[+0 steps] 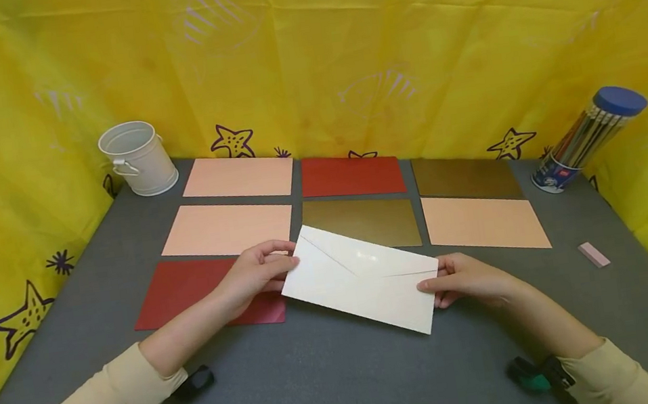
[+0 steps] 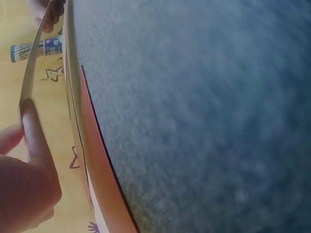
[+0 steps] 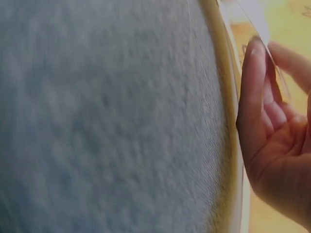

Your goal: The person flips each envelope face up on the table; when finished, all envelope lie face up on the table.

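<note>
Narrowly pinching hands, white envelope between

A dark grey table carries a white bucket, three peach sheets, two red sheets, two brown sheets, a blue-lidded pencil tub and, towards its right edge, a pink block.

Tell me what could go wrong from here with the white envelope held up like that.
The white envelope is pinched near both ends by the left grip and right grip, so uneven pressure might bend it or let one end slip.

It sits at a slant; lowered as is, it could overlap the gold-brown paper behind it.

The left forearm crosses the red paper in the head view, so dropping that arm might nudge it.
</note>
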A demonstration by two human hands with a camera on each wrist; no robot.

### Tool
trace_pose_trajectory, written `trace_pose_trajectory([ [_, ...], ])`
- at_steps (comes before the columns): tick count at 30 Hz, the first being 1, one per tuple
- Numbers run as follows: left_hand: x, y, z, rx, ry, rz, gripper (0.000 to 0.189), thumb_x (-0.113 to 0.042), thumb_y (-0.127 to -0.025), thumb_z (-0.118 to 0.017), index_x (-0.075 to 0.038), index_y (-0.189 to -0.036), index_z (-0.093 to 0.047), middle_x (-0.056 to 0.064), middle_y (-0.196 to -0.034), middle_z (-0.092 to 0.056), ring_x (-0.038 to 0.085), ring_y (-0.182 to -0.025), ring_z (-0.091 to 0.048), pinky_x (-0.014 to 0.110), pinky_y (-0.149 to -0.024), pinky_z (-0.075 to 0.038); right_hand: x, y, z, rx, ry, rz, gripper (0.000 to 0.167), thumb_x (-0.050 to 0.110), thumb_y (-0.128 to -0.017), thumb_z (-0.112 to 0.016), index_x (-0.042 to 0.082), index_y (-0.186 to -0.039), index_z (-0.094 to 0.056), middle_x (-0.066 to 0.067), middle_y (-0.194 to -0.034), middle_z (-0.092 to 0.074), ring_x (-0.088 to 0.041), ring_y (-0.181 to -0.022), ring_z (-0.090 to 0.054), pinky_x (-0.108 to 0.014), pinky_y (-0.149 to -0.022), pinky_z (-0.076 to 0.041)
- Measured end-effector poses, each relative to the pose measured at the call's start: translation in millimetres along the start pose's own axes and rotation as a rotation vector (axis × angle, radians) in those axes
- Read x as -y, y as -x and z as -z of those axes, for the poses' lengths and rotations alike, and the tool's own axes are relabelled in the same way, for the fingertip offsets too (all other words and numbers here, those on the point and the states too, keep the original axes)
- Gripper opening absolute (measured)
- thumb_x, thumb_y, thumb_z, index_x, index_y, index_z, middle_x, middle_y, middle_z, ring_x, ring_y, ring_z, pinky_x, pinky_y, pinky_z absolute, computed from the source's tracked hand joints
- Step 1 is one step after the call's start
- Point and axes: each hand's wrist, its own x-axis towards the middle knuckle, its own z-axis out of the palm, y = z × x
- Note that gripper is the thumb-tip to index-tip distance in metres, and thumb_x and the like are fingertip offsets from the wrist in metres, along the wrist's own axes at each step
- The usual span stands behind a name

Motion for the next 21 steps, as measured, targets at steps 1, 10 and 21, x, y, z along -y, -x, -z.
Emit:
trace_pose_trajectory([
  [1,0.9,0.6,0.2,0.011,-0.028,0.006,0.045,-0.013,-0.093,-0.067,0.003,-0.132,-0.051,0.012,-0.103,-0.071,0.021,-0.087,-0.069,0.036,-0.077,-0.058,-1,-0.1,2,-0.020,0.024,0.000,0.029,0.020,-0.091,-0.071,-0.005,-0.102,-0.060,-0.008,-0.074,-0.067,-0.014,-0.063,-0.064,-0.026,-0.062,-0.056],
  [10,8.7,4.3,-2.7,0.061,-0.319,0.013,0.038,-0.013,-0.086,-0.075,0.004,-0.116,-0.060,0.010,-0.081,-0.071,0.022,-0.070,-0.071,0.034,-0.068,-0.059,0,2.6,6,-0.167,0.272,0.005,0.033,0.030,-0.088,-0.074,0.001,-0.080,-0.059,-0.010,-0.064,-0.064,-0.021,-0.059,-0.062,-0.029,-0.059,-0.055],
  [21,5.6,4.6,-11.0,0.051,-0.689,-0.124,0.015,-0.016,-0.087,-0.074,-0.006,-0.085,-0.063,0.000,-0.058,-0.062,0.014,-0.045,-0.062,0.029,-0.054,-0.054,5,2.2,-2,-0.326,0.494,-0.023,0.037,0.041,-0.082,-0.078,0.008,-0.075,-0.062,-0.001,-0.057,-0.061,-0.017,-0.052,-0.059,-0.029,-0.052,-0.050],
])
